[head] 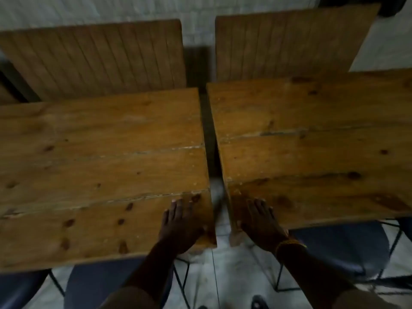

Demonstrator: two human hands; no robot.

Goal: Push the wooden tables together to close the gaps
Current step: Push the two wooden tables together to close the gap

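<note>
I see my left hand (181,226) lying flat, fingers spread, on the near right corner of the left wooden table (100,175). My right hand (263,221) rests on the near left corner of the right wooden table (312,139), thumb hooked over its edge. Neither hand is clenched. A narrow gap (210,139) runs toward 12 o'clock between them. Two benches (100,59) stand beyond, dark chairs (334,248) at 6 o'clock.

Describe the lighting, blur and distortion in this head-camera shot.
Head view: dim and underexposed; the left hand and right hand read as near silhouettes on the wooden tables; soft blur throughout, strongest in the gap; wide-angle bowing bends the table edges.
</note>
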